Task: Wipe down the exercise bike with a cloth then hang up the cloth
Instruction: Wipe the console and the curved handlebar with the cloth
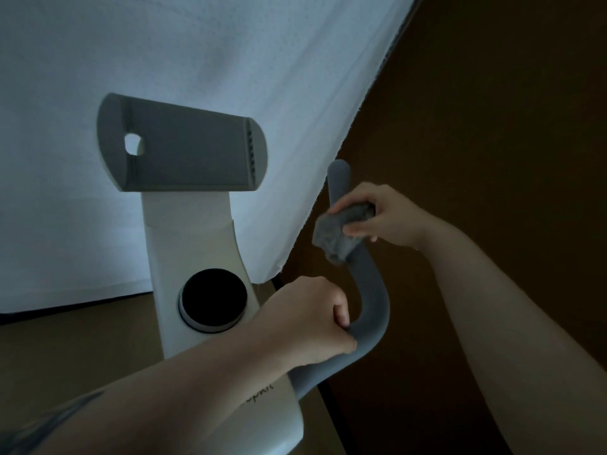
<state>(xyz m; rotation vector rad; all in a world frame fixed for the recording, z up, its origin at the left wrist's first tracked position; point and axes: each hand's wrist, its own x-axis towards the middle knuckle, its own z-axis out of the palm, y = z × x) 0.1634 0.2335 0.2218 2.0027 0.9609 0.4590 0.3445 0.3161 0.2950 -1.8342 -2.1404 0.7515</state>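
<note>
While wiping: right hand (382, 216) pinches crumpled grey cloth (341, 231) round curved grey foam handlebar (372, 300), frame centre-right.
Left hand (312, 318): curled round handlebar bend, steadying.
Next: probably slide cloth along bar.

Partial lettering "opkit" on bike column (197, 257)

Both bare forearms reach in from the near edge. The left hand (315, 320) is a closed fist, fingers curled round the grey padded handlebar (374, 310) at its bend, knuckles up. Farther off, the right hand (384, 215) has its wrist bent left, thumb and fingers pinching a crumpled grey cloth (338, 231) against the upright bar.
</note>
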